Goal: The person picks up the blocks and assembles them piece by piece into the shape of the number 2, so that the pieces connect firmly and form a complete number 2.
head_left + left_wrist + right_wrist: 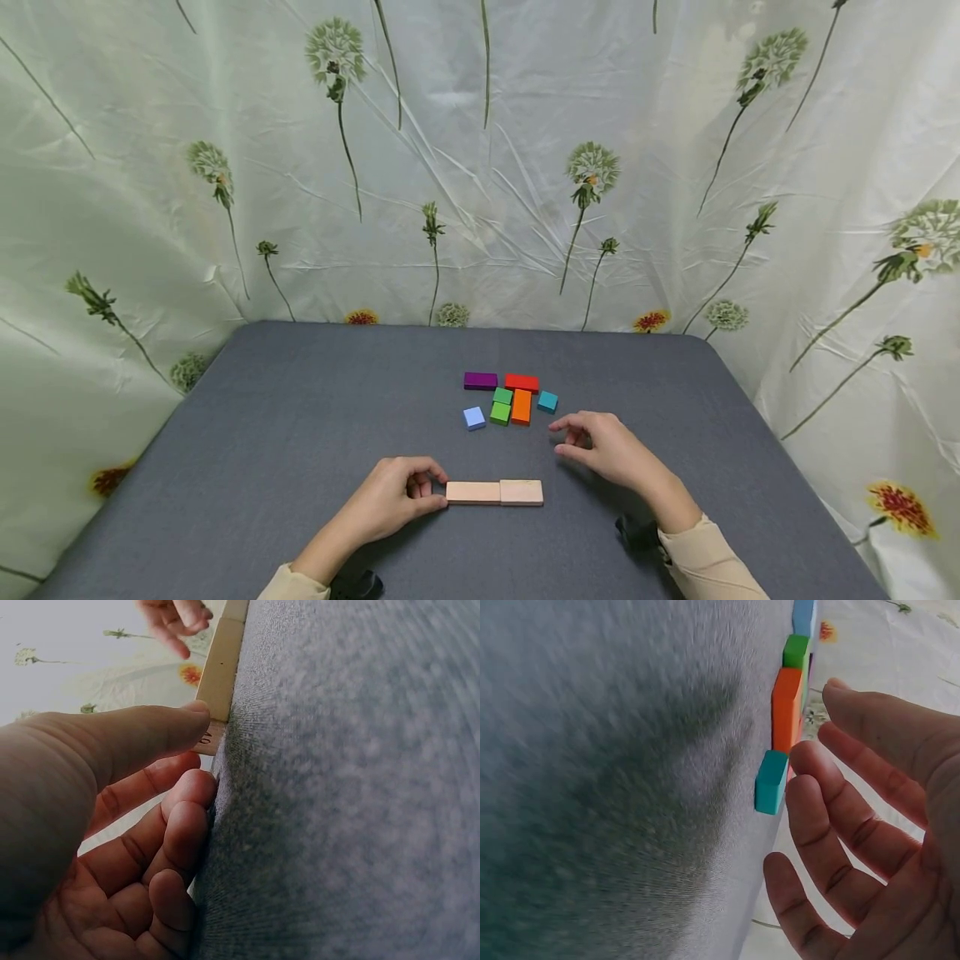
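Note:
Two plain wooden blocks, the left one (472,493) and the right one (522,492), lie end to end in a row on the grey table. My left hand (393,497) pinches the left end of the row between thumb and fingers. Dark marks show on that end face, beside the thumb (154,735), in the left wrist view. My right hand (607,447) hovers with loosely bent fingers and holds nothing. Nearest to it are a teal block (547,402) and an orange block (521,407).
Around the orange block lie a red block (521,382), a purple block (481,381), two green blocks (500,413) and a light blue block (474,418). A flowered curtain (487,167) hangs behind the table's far edge and along its sides.

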`<state>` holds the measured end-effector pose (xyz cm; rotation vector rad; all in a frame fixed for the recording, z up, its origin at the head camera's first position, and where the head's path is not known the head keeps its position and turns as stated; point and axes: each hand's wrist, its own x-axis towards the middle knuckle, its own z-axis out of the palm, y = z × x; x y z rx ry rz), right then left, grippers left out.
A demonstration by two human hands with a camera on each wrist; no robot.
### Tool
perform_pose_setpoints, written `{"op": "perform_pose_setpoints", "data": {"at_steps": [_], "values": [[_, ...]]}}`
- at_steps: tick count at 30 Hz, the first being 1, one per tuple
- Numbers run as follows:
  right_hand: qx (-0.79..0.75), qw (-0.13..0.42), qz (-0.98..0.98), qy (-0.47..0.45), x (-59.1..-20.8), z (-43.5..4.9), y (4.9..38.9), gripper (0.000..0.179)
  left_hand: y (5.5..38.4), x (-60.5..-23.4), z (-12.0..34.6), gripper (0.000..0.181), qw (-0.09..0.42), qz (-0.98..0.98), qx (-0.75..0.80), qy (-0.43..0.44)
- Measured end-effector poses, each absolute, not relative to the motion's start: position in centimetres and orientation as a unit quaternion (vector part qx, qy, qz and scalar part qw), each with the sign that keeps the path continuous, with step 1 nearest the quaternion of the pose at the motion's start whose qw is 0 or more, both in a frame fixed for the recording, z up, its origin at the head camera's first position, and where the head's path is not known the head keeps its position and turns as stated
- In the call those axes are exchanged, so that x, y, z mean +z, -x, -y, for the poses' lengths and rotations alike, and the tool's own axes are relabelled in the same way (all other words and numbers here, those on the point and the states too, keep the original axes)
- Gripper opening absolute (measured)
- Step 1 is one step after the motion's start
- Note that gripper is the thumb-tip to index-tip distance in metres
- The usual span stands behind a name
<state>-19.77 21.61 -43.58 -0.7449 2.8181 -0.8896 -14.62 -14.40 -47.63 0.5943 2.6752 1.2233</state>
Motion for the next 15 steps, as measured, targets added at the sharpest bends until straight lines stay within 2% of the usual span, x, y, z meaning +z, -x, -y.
{"op": "perform_pose_setpoints", "data": {"at_steps": [10, 15], "values": [[-0.285, 0.032, -0.92, 0.266, -43.6, -20.9, 22.8, 0.028, 14.6, -47.6, 14.5, 0.016, 0.067, -0.885, 0.417, -0.198], [-0.286, 0.045, -0.92, 0.262, -44.0, -20.5, 24.1, 0.028, 14.6, -47.7, 14.5, 0.016, 0.067, -0.883, 0.419, -0.2]]}}
